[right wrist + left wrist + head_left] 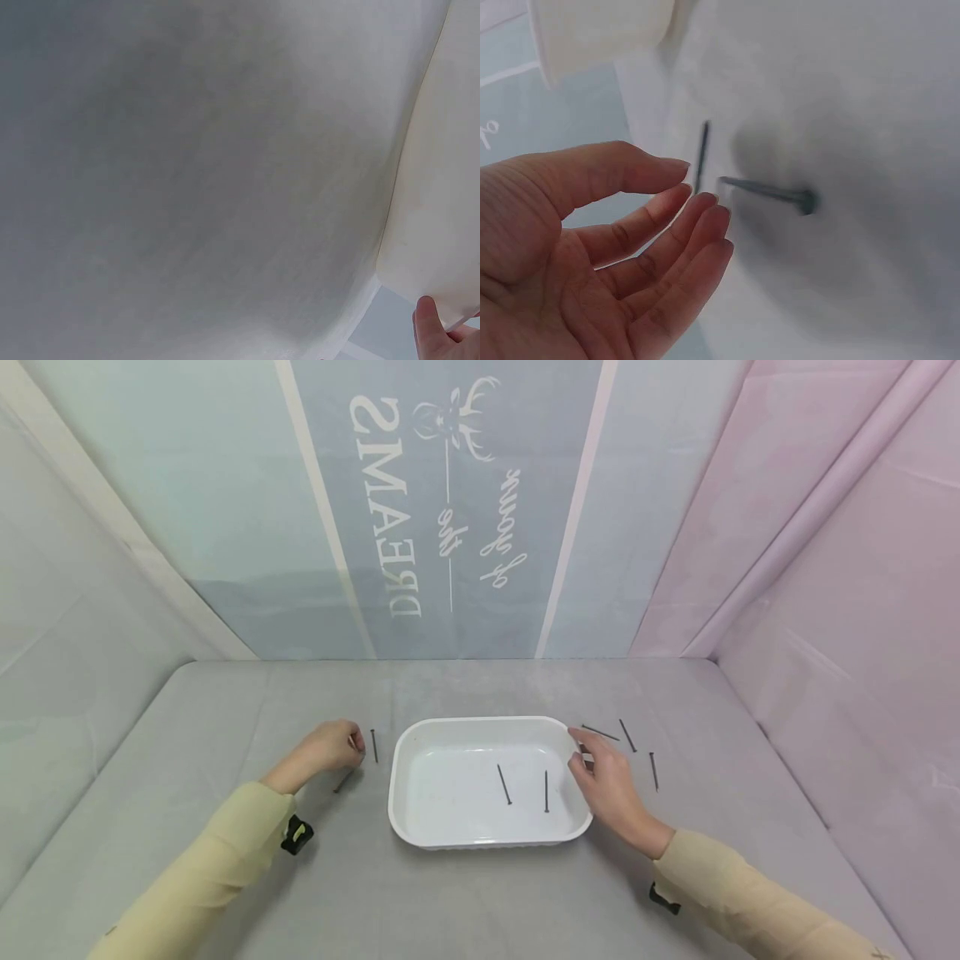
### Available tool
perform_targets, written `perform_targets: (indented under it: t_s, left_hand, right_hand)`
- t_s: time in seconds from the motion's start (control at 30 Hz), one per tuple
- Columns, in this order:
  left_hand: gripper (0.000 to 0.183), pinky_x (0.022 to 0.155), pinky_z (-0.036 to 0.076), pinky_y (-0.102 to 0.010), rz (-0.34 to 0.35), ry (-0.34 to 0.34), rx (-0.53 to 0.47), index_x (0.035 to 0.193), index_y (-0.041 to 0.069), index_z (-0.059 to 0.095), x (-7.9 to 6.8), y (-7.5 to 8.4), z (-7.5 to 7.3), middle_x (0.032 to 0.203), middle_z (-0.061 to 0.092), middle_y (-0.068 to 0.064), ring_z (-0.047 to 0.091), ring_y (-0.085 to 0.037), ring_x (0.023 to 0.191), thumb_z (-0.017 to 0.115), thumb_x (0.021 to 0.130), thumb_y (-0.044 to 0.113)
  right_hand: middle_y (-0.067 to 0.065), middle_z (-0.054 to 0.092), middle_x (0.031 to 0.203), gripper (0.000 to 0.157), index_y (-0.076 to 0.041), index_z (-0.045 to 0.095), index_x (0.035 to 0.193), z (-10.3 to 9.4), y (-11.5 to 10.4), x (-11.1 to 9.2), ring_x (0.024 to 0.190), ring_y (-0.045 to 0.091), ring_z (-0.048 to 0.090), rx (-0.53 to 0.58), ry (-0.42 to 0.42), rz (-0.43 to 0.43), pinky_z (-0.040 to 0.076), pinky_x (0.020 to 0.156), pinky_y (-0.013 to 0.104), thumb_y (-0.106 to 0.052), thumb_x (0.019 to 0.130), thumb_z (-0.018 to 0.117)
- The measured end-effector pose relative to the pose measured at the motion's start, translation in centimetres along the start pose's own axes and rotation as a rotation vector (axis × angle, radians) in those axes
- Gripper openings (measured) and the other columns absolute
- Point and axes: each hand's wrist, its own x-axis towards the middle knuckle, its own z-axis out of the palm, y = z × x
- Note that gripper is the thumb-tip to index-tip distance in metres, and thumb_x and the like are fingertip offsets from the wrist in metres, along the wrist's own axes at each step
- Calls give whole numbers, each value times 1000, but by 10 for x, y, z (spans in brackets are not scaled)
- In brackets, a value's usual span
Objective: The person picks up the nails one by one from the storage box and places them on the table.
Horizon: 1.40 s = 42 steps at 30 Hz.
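Note:
A white tray point(450, 839) stands in front of me with two dark nails inside, one nail point(504, 785) left of the other nail point(546, 792). Left of it my left hand point(330, 745) hovers low over the table, thumb and fingers bent with a gap between the tips. Just beyond those fingertips lies a nail point(769, 190), head pointing away from the hand. Another nail point(374, 746) lies between this hand and the tray. At the tray's right side, my right hand point(611, 781) holds the rim between thumb and fingers point(429, 319).
Three loose nails lie right of the tray: one nail point(602, 732) close to the right hand, a second nail point(628, 736) and a third nail point(654, 772) further right. Grey cloth covers the table point(480, 902). A printed fabric wall point(465, 635) rises behind it.

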Motion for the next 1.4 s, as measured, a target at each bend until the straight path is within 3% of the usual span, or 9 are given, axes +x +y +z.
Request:
perform_targets:
  t_s: [0.27, 0.53, 0.9, 1.4]
  left_hand:
    - [19, 59, 43, -32, 109, 32, 74, 88, -2, 59, 0, 15, -19, 82, 59, -12, 51, -22, 68, 56, 70, -2]
    - [20, 61, 44, -33, 156, 62, 159, 89, -1, 61, -1, 28, -30, 81, 60, -10, 53, -21, 69, 56, 70, -1]
    - [20, 64, 46, -35, 157, 63, 215, 93, 0, 61, -3, 46, -34, 86, 61, -10, 56, -22, 75, 60, 74, 3]
    - [20, 60, 44, -31, 241, 100, 287, 89, 5, 60, -9, 70, -35, 82, 60, -4, 53, -19, 71, 57, 71, -2]
  right_hand:
    - [21, 54, 121, 37, 3, 51, 123, 1, -2, 0, 100, 33, 59, -6, 3, -9, 52, 75, 35, 0, 86, 48]
    - [20, 54, 120, 37, 3, 51, 123, 2, -2, -1, 100, 33, 59, -16, 7, -8, 52, 74, 35, -1, 86, 48]
    - [21, 54, 120, 37, 3, 52, 122, 2, -3, -3, 99, 33, 59, -21, 18, -6, 53, 73, 34, 0, 85, 48]
    - [20, 54, 121, 38, 2, 51, 123, 2, -6, -5, 99, 32, 60, -22, 16, -17, 53, 73, 33, -2, 86, 48]
